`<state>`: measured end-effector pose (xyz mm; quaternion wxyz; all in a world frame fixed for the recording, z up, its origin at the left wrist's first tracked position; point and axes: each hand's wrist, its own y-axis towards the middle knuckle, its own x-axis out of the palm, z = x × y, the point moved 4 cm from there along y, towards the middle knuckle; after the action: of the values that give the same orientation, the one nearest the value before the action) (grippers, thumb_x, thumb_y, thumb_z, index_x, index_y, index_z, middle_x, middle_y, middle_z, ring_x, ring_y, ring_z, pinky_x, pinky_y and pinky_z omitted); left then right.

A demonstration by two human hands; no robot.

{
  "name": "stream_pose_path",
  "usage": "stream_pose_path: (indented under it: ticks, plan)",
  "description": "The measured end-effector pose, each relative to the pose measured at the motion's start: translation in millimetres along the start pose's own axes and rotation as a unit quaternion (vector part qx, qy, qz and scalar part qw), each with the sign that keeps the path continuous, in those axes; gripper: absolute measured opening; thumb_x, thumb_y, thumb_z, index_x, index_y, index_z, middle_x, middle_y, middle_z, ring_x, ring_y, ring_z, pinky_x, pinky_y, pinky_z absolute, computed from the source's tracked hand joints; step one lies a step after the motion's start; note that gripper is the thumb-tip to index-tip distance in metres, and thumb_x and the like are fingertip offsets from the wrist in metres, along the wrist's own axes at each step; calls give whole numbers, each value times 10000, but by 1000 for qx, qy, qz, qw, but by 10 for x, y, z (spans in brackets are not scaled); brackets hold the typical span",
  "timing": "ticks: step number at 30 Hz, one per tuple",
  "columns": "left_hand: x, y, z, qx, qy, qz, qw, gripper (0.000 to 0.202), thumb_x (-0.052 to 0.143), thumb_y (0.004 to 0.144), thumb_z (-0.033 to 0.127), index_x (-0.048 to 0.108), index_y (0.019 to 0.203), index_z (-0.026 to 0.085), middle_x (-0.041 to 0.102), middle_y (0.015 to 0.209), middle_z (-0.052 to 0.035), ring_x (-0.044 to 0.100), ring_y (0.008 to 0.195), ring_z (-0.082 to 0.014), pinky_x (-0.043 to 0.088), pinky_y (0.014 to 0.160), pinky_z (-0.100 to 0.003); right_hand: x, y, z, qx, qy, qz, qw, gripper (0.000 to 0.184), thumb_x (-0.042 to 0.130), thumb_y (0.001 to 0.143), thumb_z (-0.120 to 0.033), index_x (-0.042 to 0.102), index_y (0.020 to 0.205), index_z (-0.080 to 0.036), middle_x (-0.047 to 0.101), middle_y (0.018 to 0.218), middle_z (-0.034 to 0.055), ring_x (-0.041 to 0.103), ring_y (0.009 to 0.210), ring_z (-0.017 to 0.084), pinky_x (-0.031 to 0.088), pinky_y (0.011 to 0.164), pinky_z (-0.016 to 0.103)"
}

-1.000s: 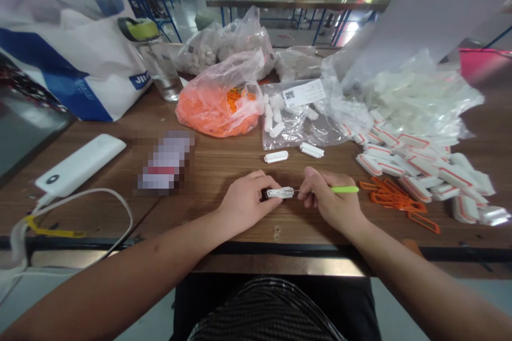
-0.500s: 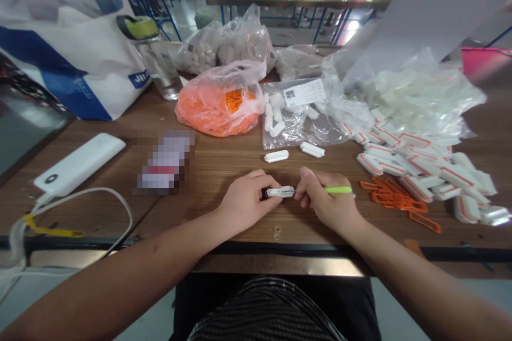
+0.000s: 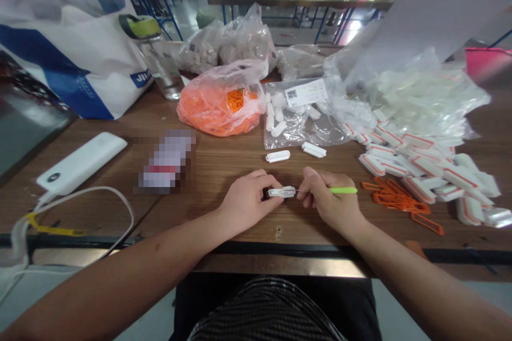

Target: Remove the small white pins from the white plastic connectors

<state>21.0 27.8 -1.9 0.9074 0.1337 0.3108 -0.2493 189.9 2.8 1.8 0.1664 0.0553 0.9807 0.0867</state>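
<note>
**Left hand (image 3: pixel 248 201) grips a white plastic part (image 3: pixel 278 192) while right hand (image 3: pixel 330 198) works a green-handled pick (image 3: pixel 343 190)**

Both forearms reach in from the bottom corners and meet at the near edge of the wooden table (image 3: pixel 236 162), just right of centre in the frame. The left hand is nearly closed, its fingers curled around the white plastic part and holding it low over the table. The right hand is also nearly closed, pinching the pick between thumb and fingers, with the thin metal tip at the part's right end.

Two loose white parts (image 3: pixel 277 156) lie just above the hands. Above them sits a clear bag with a QR label (image 3: pixel 294 117). To the right, white pieces with orange edging (image 3: pixel 424 173) are heaped beside loose orange frames (image 3: pixel 400 203).
</note>
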Motion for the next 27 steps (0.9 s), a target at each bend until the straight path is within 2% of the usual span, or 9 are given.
stream_pose_path:
  ticks: [19,24,27]
  plan:
    - [1,7,8,-7,5,-7,1000,70,670,800,224,690,866,212,551,778,29,473,602,-92,358,569,-235,3,-7,-58,-29,-50,-8,998,482,466,948,-384,598,531,-181,618,473,2,550,355,91,428,401,209]
    - [2,10,6,-7,16,-5,1000,73,663,806,228,695,868,211,540,770,31,470,602,-93,361,582,-242,20,-13,-154,-101,-142,-37,984,490,437,963,-332,595,524,-186,575,420,-18,561,386,92,436,469,216]
    - [2,12,6,-5,12,-5,1000,68,668,802,230,689,863,208,551,776,27,475,609,-96,364,582,-238,3,-25,-132,-95,-125,-34,987,485,440,964,-339,607,535,-187,592,437,-16,562,385,92,436,457,214]
